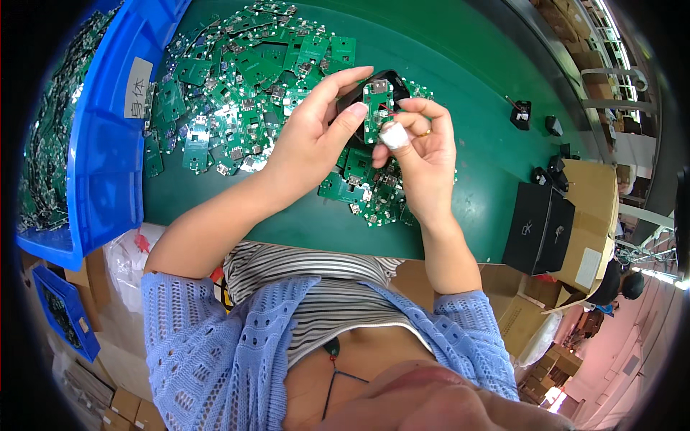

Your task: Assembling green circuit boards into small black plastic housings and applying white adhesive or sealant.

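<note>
My left hand [309, 136] is closed round a black plastic housing [389, 75], its thumb pressing on the side of a green circuit board [376, 111]. The board lies over the housing, with a metal connector at its far end. On the other side, my right hand [429, 158] has its fingers curled and its thumb at the board's near right edge. A white wrap [394, 136] covers that thumb's tip. A thin red wire shows between the board and my right fingers. Just below the hands lie several loose boards [356, 172].
A large heap of green circuit boards [244, 72] spreads over the green tabletop [474, 208] to the left. Blue bins [108, 165] with boards stand at the far left. To the right are a small black part with wires [521, 113], a black box [537, 228] and a cardboard box [589, 215].
</note>
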Available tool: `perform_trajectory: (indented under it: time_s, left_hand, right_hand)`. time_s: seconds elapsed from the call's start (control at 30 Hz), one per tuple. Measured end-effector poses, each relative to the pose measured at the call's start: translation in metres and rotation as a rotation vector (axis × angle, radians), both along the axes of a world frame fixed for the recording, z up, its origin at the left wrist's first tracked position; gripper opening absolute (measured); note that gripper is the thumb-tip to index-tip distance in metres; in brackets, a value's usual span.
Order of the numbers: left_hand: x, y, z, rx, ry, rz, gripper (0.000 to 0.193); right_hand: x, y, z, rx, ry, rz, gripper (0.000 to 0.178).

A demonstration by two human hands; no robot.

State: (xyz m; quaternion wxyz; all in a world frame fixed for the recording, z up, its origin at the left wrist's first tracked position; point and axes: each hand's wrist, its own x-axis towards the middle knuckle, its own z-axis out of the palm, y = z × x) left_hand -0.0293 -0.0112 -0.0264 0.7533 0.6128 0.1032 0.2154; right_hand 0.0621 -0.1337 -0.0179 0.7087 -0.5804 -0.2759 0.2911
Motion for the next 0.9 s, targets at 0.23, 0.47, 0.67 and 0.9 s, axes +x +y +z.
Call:
perform_trajectory:
  time_s: [0.23,0.47,0.67,0.9]
  left_hand:
    - [0.002,0.006,0.009,-0.399,0.169,-0.072,0.032]
    - [-0.004,0.008,0.007,-0.480,0.198,-0.290,0.029]
    - [-0.005,-0.003,0.011,-0.450,0.212,-0.129,0.027]
    - [-0.002,-0.004,0.001,-0.226,0.101,-0.122,0.020]
  right_hand:
    - [-0.004,-0.009,0.016,0.041,-0.116,0.096,0.029]
    - [-0.008,-0.016,0.019,-0.128,-0.988,0.100,0.034]
    - [0.003,-0.010,0.015,0.024,-1.371,-0.057,0.037]
    - [0.010,-0.008,0.013,-0.010,-1.234,-0.106,0.023]
